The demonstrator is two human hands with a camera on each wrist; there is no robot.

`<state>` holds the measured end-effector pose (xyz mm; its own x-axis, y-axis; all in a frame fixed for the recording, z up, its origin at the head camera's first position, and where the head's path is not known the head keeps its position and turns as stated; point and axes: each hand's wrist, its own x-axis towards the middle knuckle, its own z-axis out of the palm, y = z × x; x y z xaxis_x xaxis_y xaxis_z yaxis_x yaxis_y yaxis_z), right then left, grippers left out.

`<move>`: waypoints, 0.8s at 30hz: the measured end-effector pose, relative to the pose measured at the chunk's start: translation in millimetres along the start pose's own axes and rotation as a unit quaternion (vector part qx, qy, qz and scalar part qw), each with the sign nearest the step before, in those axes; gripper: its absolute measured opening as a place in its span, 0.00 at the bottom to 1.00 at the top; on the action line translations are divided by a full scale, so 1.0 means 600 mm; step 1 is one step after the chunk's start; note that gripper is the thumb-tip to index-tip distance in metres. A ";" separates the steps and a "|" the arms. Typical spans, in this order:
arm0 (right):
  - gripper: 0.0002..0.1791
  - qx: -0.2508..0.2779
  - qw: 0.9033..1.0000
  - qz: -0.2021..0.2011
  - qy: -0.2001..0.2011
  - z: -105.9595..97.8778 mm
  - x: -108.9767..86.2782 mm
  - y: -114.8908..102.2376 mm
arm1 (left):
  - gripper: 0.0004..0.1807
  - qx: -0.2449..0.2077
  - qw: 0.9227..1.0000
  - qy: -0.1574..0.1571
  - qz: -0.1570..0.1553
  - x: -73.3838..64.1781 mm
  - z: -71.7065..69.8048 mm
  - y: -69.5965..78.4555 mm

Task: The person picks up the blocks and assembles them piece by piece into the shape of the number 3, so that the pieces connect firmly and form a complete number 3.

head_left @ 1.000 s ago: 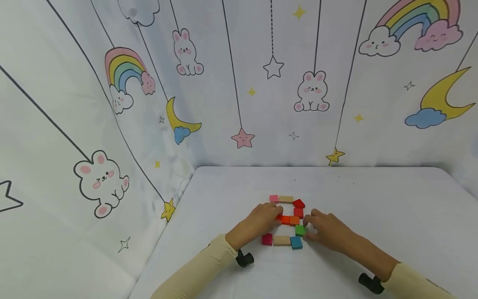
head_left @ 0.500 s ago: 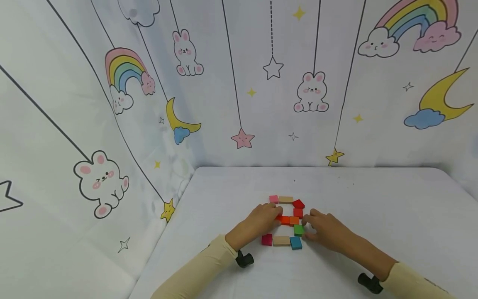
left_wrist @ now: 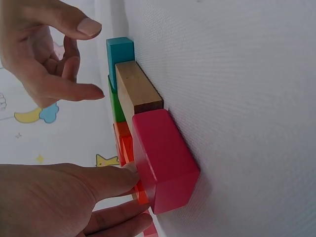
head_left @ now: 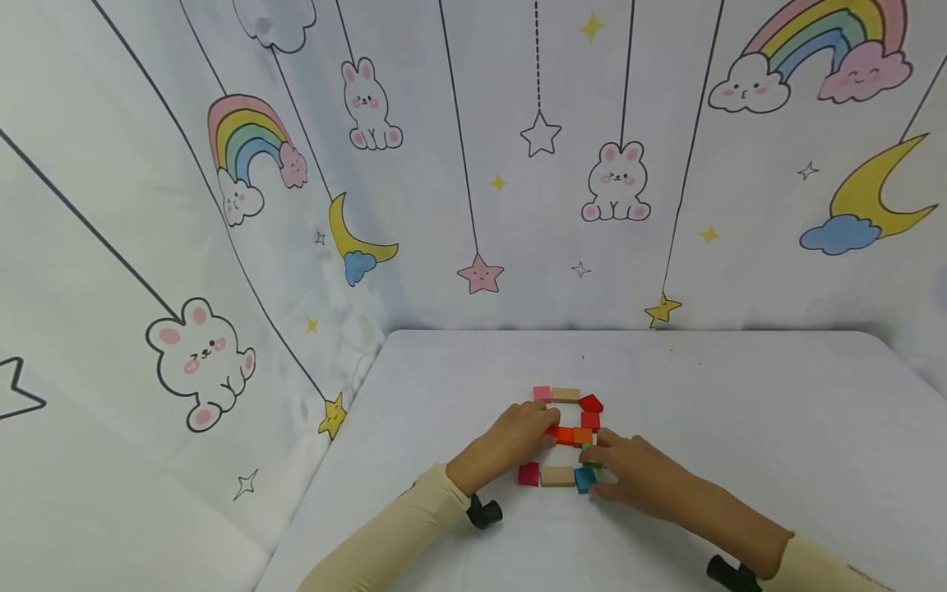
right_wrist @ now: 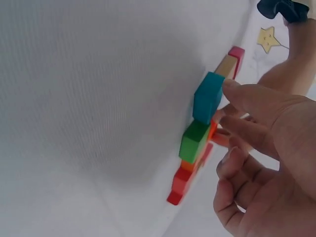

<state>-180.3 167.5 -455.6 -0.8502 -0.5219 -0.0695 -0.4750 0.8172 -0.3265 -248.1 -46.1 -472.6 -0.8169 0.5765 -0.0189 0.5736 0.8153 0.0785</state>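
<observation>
Small coloured blocks lie on the white table in a stepped outline. My left hand (head_left: 521, 432) pinches the orange-red block (head_left: 565, 436) at the left of the middle row; its thumb and a finger sit on either side in the left wrist view. My right hand (head_left: 644, 477) hovers at the lower right corner, fingers and thumb spread around the blue block (right_wrist: 207, 97) with nothing in its grasp. Its fingers partly cover the green block (right_wrist: 194, 140) in the head view. The orange block (head_left: 582, 437) sits just above the green one.
The bottom row also has a crimson block (head_left: 528, 474) and a wooden block (head_left: 557, 476). Above are a red block (head_left: 590, 420), a red pointed block (head_left: 591, 403), another wooden block (head_left: 565, 395) and a pink block (head_left: 542, 394). A patterned curtain (head_left: 444, 164) hangs behind.
My right hand has moved from the green block's right side down and slightly left, toward the blue block. Before that, the green block shifted slightly left. My left hand stays in place.
</observation>
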 end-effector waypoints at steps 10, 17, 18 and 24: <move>0.18 -0.025 1.000 0.010 -0.001 0.003 -0.006 -0.014 | 0.15 0.000 1.000 0.001 0.001 0.000 0.003 -0.001; 0.18 -0.023 0.999 0.045 0.002 0.007 -0.007 -0.008 | 0.15 -0.004 1.000 0.000 0.000 -0.004 -0.001 0.001; 0.19 -0.023 0.999 0.048 0.005 0.008 -0.008 -0.007 | 0.15 -0.005 1.000 -0.001 0.000 -0.005 -0.002 0.001; 0.20 -0.017 0.998 0.061 0.026 0.012 -0.011 -0.001 | 0.15 -0.008 1.000 0.001 0.004 -0.003 -0.003 0.002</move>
<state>-172.7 168.8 -461.6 -0.9121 -0.4060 -0.0569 -0.3748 0.8820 -0.2856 -245.9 -46.5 -470.8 -0.8128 0.5822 -0.0169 0.5784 0.8103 0.0941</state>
